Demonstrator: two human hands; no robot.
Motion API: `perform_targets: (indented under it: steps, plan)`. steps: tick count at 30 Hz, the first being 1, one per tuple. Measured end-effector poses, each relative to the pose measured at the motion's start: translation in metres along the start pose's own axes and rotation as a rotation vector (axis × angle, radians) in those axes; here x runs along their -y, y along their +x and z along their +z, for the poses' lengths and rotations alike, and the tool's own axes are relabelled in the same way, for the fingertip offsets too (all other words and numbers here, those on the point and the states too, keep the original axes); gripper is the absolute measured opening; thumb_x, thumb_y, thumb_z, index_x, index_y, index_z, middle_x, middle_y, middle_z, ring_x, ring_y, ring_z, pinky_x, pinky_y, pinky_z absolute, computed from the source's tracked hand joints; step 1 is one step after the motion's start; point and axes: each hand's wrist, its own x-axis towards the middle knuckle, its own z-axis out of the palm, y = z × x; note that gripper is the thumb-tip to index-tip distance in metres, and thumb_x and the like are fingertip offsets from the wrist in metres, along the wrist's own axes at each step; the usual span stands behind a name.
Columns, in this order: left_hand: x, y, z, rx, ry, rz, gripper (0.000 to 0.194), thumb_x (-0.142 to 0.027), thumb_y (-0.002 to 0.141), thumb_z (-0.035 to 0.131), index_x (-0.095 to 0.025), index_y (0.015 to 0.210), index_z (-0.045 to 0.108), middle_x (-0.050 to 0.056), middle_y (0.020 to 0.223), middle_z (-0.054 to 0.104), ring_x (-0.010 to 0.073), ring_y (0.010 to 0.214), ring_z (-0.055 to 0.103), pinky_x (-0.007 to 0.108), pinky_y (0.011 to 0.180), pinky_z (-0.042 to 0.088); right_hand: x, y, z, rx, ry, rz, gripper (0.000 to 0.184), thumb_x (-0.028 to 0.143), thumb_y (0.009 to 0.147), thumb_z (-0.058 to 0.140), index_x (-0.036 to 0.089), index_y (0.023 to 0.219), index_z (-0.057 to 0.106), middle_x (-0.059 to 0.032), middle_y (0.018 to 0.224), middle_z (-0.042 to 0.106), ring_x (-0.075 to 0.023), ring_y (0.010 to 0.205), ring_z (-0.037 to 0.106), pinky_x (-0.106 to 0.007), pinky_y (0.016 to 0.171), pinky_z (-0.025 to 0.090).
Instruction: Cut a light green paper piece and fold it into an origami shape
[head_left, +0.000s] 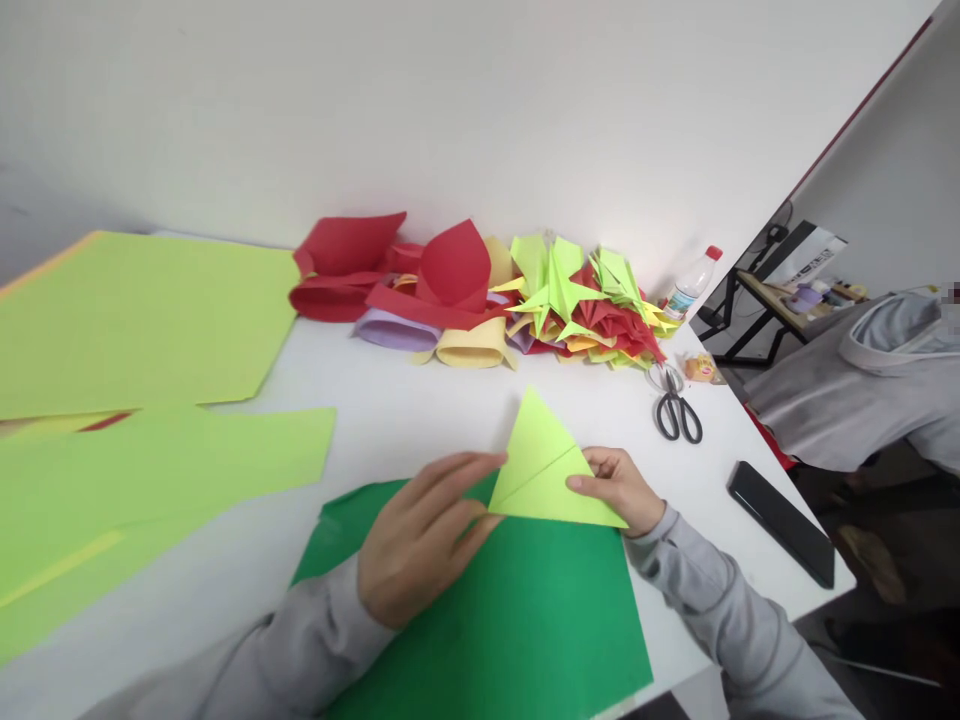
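A folded light-green paper triangle (541,465) with a slanting crease or flap edge across it is held up between my hands, above a dark-green sheet (555,610). My right hand (619,490) grips its right side, with the thumb on the front face and the fingers behind. At the left corner, my left hand (431,530) has its fingertips and thumb against the paper; the hand is slightly blurred. The dark-green sheet lies flat on the white table (420,420).
Large light-green sheets (150,330) lie at left. Along the wall are rolled red paper shapes (454,265) and a heap of folded paper pieces (562,285). To the right are a bottle (690,285), scissors (677,410), a small packet (701,368) and a black phone (780,523). Another person (862,380) is beyond.
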Motion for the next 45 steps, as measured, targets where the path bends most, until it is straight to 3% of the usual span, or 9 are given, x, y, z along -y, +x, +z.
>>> perform_targets:
  steps: [3, 7, 11, 14, 16, 19, 26, 38, 45]
  plan:
    - [0.001, 0.003, 0.002, -0.028, -0.272, -0.426, 0.005, -0.019, 0.081, 0.059, -0.018, 0.082, 0.054, 0.01, 0.105, 0.062, 0.0216, 0.092, 0.063, 0.035, 0.078, 0.055, -0.002, 0.0, 0.004, -0.051, 0.002, -0.076, 0.028, 0.03, 0.058, 0.084, 0.014, 0.076, 0.071, 0.0003, 0.063, 0.071, -0.0122, 0.059, 0.066, -0.021, 0.056, 0.053]
    - [-0.001, 0.007, 0.002, 0.209, -0.962, -1.017, 0.028, -0.042, 0.085, 0.049, -0.017, 0.076, 0.058, 0.002, 0.07, 0.063, 0.0181, 0.062, 0.064, 0.032, 0.061, 0.055, -0.003, -0.002, 0.006, -0.024, 0.007, -0.063, 0.028, 0.031, 0.058, 0.084, 0.015, 0.077, 0.072, 0.0003, 0.064, 0.071, -0.0124, 0.058, 0.066, -0.021, 0.056, 0.052]
    - [-0.004, 0.012, 0.004, 0.408, -1.169, -1.18, 0.033, -0.044, 0.068, 0.072, -0.015, 0.061, 0.059, 0.0, 0.053, 0.062, 0.0136, 0.046, 0.058, 0.025, 0.048, 0.048, -0.001, -0.001, 0.003, 0.032, 0.083, 0.01, 0.029, 0.039, 0.063, 0.08, 0.013, 0.071, 0.07, 0.0003, 0.06, 0.069, -0.0108, 0.053, 0.063, -0.019, 0.052, 0.049]
    - [-0.006, 0.014, 0.006, 0.248, -1.209, -1.273, 0.034, -0.044, 0.061, 0.078, -0.014, 0.061, 0.062, -0.001, 0.052, 0.063, 0.012, 0.044, 0.057, 0.023, 0.045, 0.047, 0.0, 0.001, -0.001, 0.065, 0.249, 0.077, 0.042, 0.054, 0.071, 0.068, 0.012, 0.071, 0.068, -0.0027, 0.058, 0.068, -0.0125, 0.049, 0.062, -0.02, 0.044, 0.048]
    - [-0.008, 0.016, 0.009, 0.092, -1.224, -1.339, 0.034, -0.043, 0.058, 0.081, -0.014, 0.064, 0.063, -0.001, 0.055, 0.066, 0.0117, 0.047, 0.058, 0.023, 0.046, 0.048, -0.001, 0.002, 0.001, 0.083, 0.239, 0.076, 0.037, 0.046, 0.069, 0.072, 0.011, 0.079, 0.069, -0.0049, 0.064, 0.07, -0.0137, 0.053, 0.065, -0.021, 0.047, 0.05]
    - [-0.009, 0.016, 0.014, -0.023, -1.185, -1.374, 0.035, -0.041, 0.055, 0.084, -0.013, 0.069, 0.067, 0.001, 0.061, 0.071, 0.0125, 0.052, 0.061, 0.022, 0.05, 0.05, -0.008, 0.005, 0.015, 0.121, 0.097, 0.026, 0.036, 0.03, 0.062, 0.081, 0.013, 0.09, 0.066, -0.0035, 0.073, 0.072, -0.0137, 0.059, 0.067, -0.023, 0.054, 0.053]
    - [-0.005, 0.009, 0.016, 0.039, -1.046, -1.228, 0.032, -0.042, 0.06, 0.081, -0.014, 0.072, 0.071, 0.003, 0.06, 0.071, 0.0161, 0.055, 0.065, 0.024, 0.054, 0.054, -0.017, 0.027, 0.052, 0.039, -0.12, -0.091, 0.043, 0.05, 0.059, 0.079, 0.014, 0.065, 0.057, 0.0038, 0.049, 0.059, -0.0074, 0.042, 0.053, -0.019, 0.042, 0.043]
    - [0.003, 0.027, 0.023, 0.41, -1.096, -1.224, 0.047, -0.057, 0.064, 0.073, -0.01, 0.063, 0.069, 0.01, 0.064, 0.071, 0.0166, 0.052, 0.063, 0.026, 0.051, 0.054, -0.016, 0.03, 0.05, 0.07, -0.112, -0.133, 0.042, 0.051, 0.065, 0.073, 0.014, 0.055, 0.055, 0.0048, 0.043, 0.051, -0.0049, 0.033, 0.041, -0.019, 0.033, 0.028]
    - [0.008, 0.018, 0.034, 0.462, -0.991, -1.197, 0.051, -0.061, 0.066, 0.068, -0.01, 0.06, 0.065, 0.004, 0.048, 0.061, 0.0119, 0.037, 0.055, 0.021, 0.037, 0.046, -0.014, 0.029, 0.046, 0.004, -0.06, -0.11, 0.04, 0.05, 0.068, 0.07, 0.014, 0.055, 0.057, 0.004, 0.041, 0.052, -0.0046, 0.031, 0.038, -0.019, 0.033, 0.023]
